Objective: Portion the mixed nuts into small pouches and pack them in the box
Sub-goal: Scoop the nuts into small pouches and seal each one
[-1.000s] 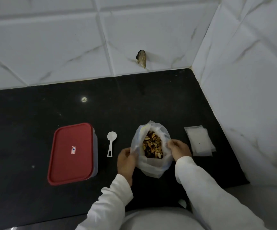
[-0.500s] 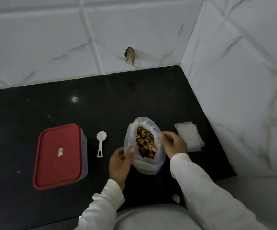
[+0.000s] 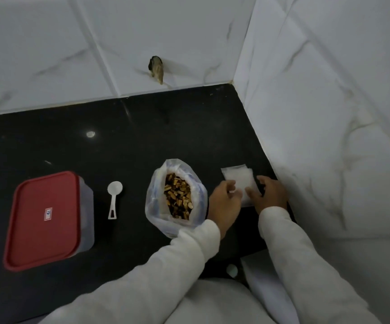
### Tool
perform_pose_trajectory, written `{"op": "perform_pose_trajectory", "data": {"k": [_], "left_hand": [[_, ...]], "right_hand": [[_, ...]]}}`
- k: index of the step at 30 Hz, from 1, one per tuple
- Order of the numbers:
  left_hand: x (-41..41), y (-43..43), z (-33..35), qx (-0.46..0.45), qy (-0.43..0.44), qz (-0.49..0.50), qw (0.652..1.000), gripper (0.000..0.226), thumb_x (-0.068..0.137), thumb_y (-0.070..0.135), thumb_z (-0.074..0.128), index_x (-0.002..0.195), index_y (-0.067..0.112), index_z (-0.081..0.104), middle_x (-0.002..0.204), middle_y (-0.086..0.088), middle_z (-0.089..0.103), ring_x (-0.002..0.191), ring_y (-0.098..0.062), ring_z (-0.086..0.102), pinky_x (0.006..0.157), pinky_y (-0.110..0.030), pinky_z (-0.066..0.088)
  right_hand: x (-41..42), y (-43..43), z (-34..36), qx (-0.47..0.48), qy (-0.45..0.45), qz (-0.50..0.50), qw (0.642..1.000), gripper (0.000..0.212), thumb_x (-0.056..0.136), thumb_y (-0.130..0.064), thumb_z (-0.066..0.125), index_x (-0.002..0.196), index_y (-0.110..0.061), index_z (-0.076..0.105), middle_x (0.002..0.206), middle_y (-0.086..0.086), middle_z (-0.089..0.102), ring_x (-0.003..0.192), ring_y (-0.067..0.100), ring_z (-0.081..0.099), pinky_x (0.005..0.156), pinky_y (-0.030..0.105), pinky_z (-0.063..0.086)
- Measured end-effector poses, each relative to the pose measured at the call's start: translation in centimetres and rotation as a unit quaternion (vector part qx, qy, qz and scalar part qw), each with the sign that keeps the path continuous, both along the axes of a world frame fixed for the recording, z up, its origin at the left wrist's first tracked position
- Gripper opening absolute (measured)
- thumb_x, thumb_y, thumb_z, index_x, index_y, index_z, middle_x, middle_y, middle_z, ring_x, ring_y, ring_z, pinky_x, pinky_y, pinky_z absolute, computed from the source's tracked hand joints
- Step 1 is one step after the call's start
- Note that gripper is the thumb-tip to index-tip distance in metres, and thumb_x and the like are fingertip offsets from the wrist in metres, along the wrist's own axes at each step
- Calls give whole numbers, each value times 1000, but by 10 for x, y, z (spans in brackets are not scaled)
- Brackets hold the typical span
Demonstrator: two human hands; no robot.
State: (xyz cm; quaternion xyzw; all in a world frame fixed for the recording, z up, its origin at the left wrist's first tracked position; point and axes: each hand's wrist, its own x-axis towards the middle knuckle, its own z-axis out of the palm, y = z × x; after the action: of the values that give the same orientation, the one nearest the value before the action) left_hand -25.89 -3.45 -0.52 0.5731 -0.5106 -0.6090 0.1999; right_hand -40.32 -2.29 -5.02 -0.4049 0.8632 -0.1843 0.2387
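An open clear plastic bag of mixed nuts [image 3: 176,199] stands on the black counter [image 3: 131,141], with no hand on it. To its right lies a small stack of white pouches [image 3: 237,177]. My left hand [image 3: 224,202] and my right hand [image 3: 268,195] are both at the near end of that stack, fingers on the pouches; whether either has gripped one is not clear. A white plastic scoop [image 3: 114,198] lies left of the bag. Further left sits the box with its red lid [image 3: 43,218] shut.
White marble-look tiled walls [image 3: 329,113] close the counter at the back and right, forming a corner. A chipped hole [image 3: 156,69] marks the back wall. The counter's front edge runs just before my body.
Both hands have let go of the nut bag's rim and moved right onto the pouch stack. The bag stays standing open. The camera has shifted slightly.
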Motion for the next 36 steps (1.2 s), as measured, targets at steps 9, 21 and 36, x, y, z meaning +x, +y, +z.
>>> {"op": "perform_pose_trajectory", "data": {"k": [9,21,36], "left_hand": [[-18,2,-23,32,-51,12,998,37,102,28,54,139,23,52,143,-4,50,125,-17,53,95,-24,42],[-14,-2,-25,-14,-78,21,997,38,103,37,51,139,25,48,143,-6,47,122,-19,55,98,-32,50],[119,6,80,33,177,322,930,31,99,38,60,89,10,69,74,-7,71,65,-19,69,55,-29,57]], "right_hand": [[-4,-1,-9,-36,-80,-15,996,39,82,-19,74,119,-15,60,111,7,62,91,16,57,75,28,47],[-12,8,3,-73,-87,-67,991,5,91,-20,64,95,-17,64,89,-2,65,87,22,64,72,29,46],[122,42,57,-473,5,193,860,24,94,-18,60,89,5,67,104,14,67,103,7,58,94,14,44]]}}
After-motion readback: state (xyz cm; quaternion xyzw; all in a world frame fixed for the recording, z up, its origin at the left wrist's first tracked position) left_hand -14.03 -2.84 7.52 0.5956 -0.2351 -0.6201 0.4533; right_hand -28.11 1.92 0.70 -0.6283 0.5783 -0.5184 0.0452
